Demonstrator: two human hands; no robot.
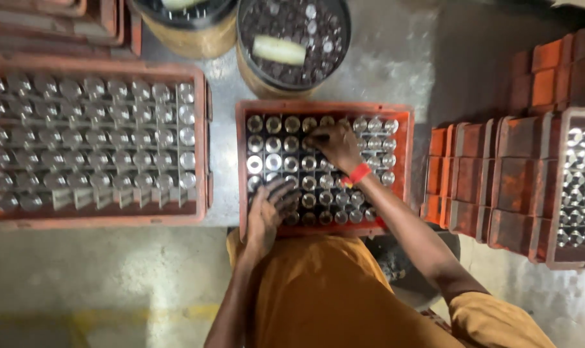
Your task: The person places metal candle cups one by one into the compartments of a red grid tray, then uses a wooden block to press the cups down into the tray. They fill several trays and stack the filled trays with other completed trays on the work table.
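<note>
Glossy metal cylinders [308,164] fill a scuffed, matt orange plastic crate [324,107] on rough grey concrete floor [99,270].

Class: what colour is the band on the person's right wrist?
Red, seen in the head view: the thin wristband sits just behind the right hand.

You wear a mustard-orange garment [324,296] of plain cloth, its short sleeve [492,319] ending above your right elbow. Both forearms are bare, and a red band [357,174] circles your right wrist. Your left hand [270,209] shows dark grime on its fingers.
</note>
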